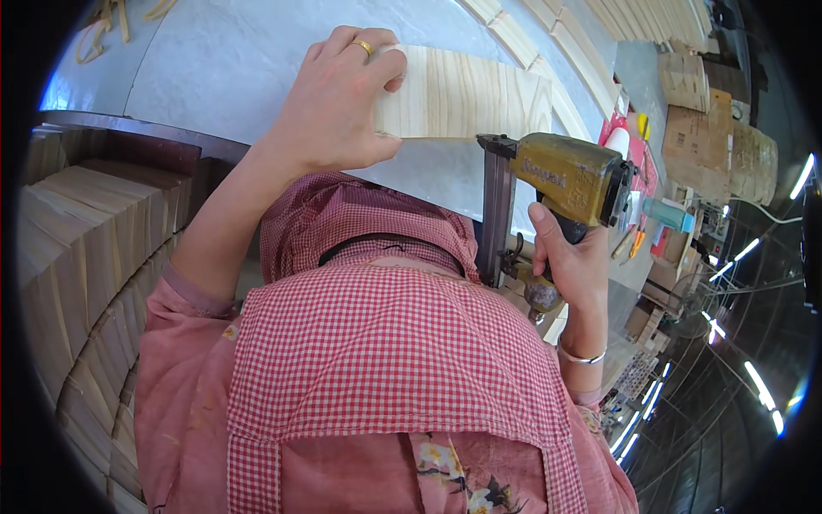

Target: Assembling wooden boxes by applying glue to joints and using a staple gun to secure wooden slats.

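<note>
Left hand (338, 103) clamped on the near end of a pale board (467, 94): fingers (364, 47) curled over the top edge, thumb pressed on the lower edge, gold ring on one finger. Board stretching away from the fingertips to the right, flat against a whitish tabletop (223, 68).

Right hand (574, 257) wrapped tight round the dark grip of a yellow nail gun (569, 180), fingers closed on the handle, forefinger hidden behind the body, so trigger contact impossible to tell. Gun nose and dark magazine (495, 214) just below the board's lower edge, right of the left thumb, touching or nearly so; cannot tell which. Silver bangle on the right wrist.

Beyond the left wrist, stacks of cut wooden blocks (94, 248). Past the right knuckles, a cluttered bench with a teal bottle (668, 214) and cardboard boxes (719, 137). Above the left fingertips, curved wooden strips (531, 43) lying on the tabletop.
</note>
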Demonstrator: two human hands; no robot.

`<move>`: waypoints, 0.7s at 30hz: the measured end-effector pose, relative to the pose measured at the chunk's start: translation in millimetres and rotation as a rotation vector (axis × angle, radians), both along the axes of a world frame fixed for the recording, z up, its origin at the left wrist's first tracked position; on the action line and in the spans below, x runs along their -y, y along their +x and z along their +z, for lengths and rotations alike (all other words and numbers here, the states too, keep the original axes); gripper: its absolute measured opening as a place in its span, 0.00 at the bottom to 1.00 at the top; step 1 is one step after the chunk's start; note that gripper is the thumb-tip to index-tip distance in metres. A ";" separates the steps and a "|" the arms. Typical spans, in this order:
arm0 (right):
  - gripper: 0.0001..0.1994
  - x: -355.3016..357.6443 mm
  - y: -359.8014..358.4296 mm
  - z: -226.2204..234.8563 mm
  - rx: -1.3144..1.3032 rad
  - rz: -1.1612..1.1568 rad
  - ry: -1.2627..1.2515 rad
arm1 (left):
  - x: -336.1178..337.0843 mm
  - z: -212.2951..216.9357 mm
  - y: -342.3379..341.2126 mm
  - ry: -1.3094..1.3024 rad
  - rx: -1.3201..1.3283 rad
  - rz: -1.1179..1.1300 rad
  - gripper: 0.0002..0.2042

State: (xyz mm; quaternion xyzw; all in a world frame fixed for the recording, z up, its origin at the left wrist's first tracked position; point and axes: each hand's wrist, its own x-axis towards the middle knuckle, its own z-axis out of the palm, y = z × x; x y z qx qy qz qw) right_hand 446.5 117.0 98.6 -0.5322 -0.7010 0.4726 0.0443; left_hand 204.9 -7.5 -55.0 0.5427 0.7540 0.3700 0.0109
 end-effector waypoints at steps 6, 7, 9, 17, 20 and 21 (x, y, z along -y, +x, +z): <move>0.13 4.9 -4.1 7.5 -0.027 -0.002 0.110 | 17.4 -1.6 -8.1 0.072 0.037 -0.045 0.24; 0.13 6.2 -5.4 9.3 -0.050 -0.006 0.141 | 21.5 -2.1 -9.8 0.108 0.045 -0.060 0.25; 0.14 12.2 -7.0 14.5 -0.024 0.039 0.117 | 32.1 -5.5 -12.3 0.107 0.129 -0.077 0.25; 0.14 36.2 -39.7 -1.8 -0.102 0.407 0.149 | 45.9 -24.8 -21.5 0.155 0.455 -0.174 0.30; 0.15 41.8 -49.6 -3.2 -0.100 0.435 0.142 | 45.3 -28.4 -21.0 0.182 0.446 -0.161 0.30; 0.16 43.1 -52.4 -2.9 -0.098 0.443 0.140 | 45.1 -29.5 -21.0 0.194 0.443 -0.161 0.30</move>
